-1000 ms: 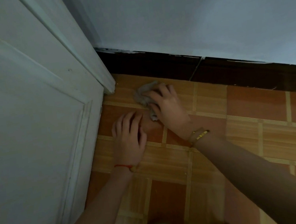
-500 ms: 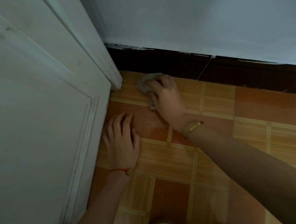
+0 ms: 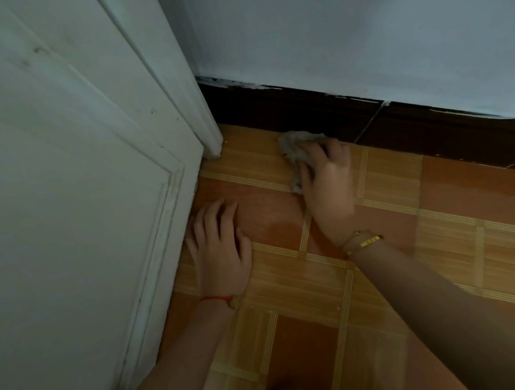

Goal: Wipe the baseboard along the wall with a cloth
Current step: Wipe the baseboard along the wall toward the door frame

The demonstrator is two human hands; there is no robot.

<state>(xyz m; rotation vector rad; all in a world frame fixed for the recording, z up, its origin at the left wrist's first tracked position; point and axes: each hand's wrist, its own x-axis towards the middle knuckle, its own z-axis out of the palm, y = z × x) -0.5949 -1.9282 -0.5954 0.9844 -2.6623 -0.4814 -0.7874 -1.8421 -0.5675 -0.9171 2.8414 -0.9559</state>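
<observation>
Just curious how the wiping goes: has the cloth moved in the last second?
Yes. The cloth under the right hand has slid away from the door frame and up against the dark baseboard.

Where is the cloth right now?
In the head view the grey cloth lies bunched on the tiled floor under the right hand, at the foot of the dark baseboard, right of the door.

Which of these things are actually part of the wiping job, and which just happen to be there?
Part of the job:
cloth
dark baseboard
right hand, holding the cloth

Just there:
white door
tiled floor
left hand, resting flat on the floor
</observation>
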